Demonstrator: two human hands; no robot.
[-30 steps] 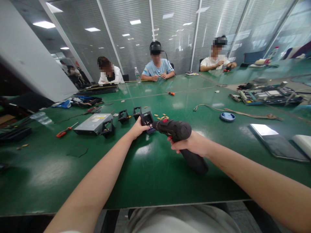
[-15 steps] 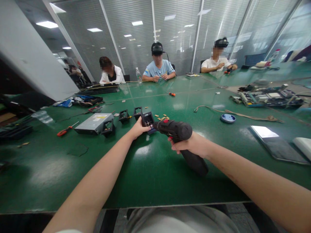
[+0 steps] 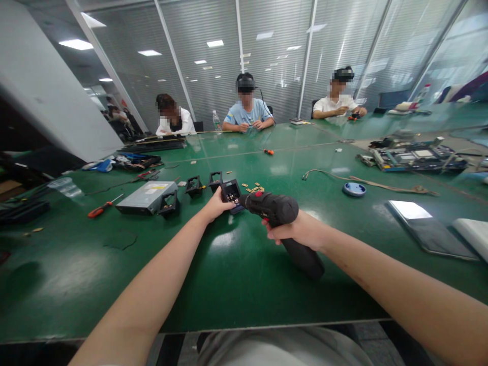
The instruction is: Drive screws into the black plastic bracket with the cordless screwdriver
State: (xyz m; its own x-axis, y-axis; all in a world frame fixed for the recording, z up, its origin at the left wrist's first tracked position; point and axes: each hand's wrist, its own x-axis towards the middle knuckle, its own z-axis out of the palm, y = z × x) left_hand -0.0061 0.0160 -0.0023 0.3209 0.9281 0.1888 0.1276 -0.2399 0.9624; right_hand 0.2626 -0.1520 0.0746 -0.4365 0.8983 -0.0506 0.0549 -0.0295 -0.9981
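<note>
- Black power drill (image 3: 271, 206) over the green table (image 3: 213, 284), in front of the person; its barrel's long axis runs nearly crosswise, chuck pointing left and slightly away, rounded rear end to the right; its handle slants down and right, toward the near edge.
- Right hand (image 3: 295, 231) wrapped around the drill's grip, fingers closed on it.
- Left hand (image 3: 217, 206) holding a black housing (image 3: 230, 189), thumb along its near side; the housing's open face is tilted toward the person; the drill's tip is at its lower right, contact too small to tell.
- Brass-coloured pieces (image 3: 256, 184) lie just beyond the drill; black frames (image 3: 193, 186) stand left of the housing.
</note>
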